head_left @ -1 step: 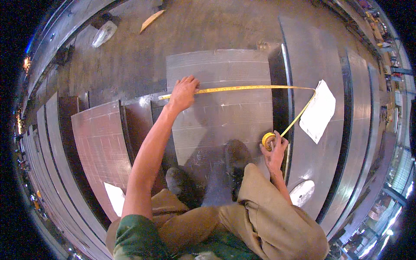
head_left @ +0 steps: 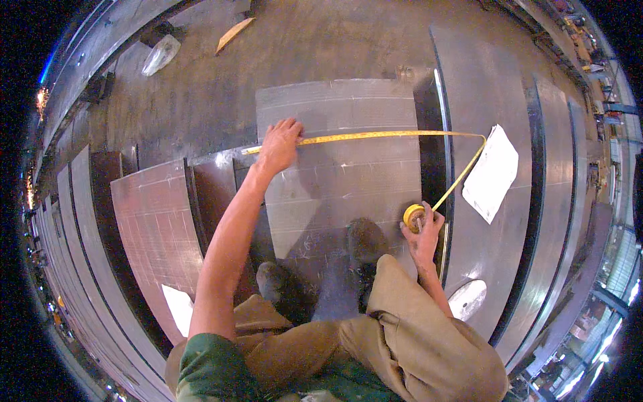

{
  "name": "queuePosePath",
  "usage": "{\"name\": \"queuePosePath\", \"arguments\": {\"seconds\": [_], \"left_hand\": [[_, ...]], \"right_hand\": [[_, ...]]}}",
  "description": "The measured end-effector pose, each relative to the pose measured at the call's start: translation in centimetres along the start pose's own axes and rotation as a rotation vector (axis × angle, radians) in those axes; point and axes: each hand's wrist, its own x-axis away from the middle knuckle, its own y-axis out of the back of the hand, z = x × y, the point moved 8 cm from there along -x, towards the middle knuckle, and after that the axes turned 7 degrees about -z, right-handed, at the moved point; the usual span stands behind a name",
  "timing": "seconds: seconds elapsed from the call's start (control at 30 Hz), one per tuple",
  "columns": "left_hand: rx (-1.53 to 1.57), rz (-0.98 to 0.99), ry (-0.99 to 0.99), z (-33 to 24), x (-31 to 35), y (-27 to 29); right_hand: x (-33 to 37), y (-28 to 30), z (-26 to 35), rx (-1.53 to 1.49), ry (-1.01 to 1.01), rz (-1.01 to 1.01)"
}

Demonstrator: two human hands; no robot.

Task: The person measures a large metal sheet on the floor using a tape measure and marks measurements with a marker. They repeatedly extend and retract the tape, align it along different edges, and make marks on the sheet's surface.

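Observation:
A yellow tape measure lies drawn out across a grey steel plate (head_left: pixel 341 174) marked with pale lines. My left hand (head_left: pixel 280 145) is over the tape's blade (head_left: pixel 362 135) at the plate's left edge, fingers closed together and bearing down on it; the blade's end pokes out left of the wrist. Past the plate's right edge the blade spans a dark gap, then bends back sharply toward me. Its round yellow case (head_left: pixel 412 216) is gripped in my right hand (head_left: pixel 425 236), near my right knee.
White papers (head_left: pixel 492 175) rest on a long steel plate (head_left: pixel 482 87) to the right, with a pale oval object (head_left: pixel 467 299) nearer me. At left stands a reddish plate (head_left: pixel 157 221) with a white sheet (head_left: pixel 177 307). An orange-brown strip (head_left: pixel 234 35) lies far off.
My left hand has shifted slightly left, and the blade's end with it. The right hand still holds the case in nearly the same spot.

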Motion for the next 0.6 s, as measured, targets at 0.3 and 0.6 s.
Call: {"name": "queuePosePath", "arguments": {"seconds": [0.3,0.6], "left_hand": [[-0.100,-0.174,0.069,5.1,-3.2,2.4],[-0.097,-0.146,0.086,5.0,-7.9,1.0]], "right_hand": [[-3.6,-2.5,3.9,0.016,0.155,0.000],[-5.0,-3.3,3.1,0.053,0.126,-0.026]]}}
